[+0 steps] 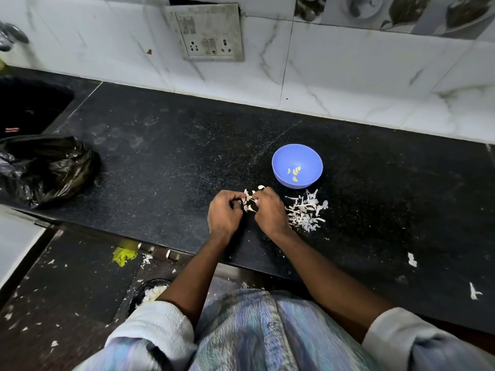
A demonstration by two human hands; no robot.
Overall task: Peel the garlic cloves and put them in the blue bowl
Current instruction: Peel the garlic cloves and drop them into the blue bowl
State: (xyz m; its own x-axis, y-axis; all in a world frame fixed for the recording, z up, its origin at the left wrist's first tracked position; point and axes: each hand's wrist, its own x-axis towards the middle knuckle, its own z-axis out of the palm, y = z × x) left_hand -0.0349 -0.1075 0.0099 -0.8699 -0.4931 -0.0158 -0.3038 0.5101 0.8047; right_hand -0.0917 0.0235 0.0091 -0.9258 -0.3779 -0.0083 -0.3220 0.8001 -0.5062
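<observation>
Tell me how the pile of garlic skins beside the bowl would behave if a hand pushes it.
The skins look thin, dry and flaky, so they are probably very light and would scatter rather than slide together. Flakes already lie across the counter, so they likely drift easily.

- A black speckled stone counter (160,162) runs from left to right.
- Behind it, a wall of white marbled tiles (348,76) carries a grimy socket plate (211,33).
- Far left, a dark sink (29,105); a crumpled black plastic bag (45,170) lies near it.
- The dark floor (67,290) is littered with white scraps.
</observation>
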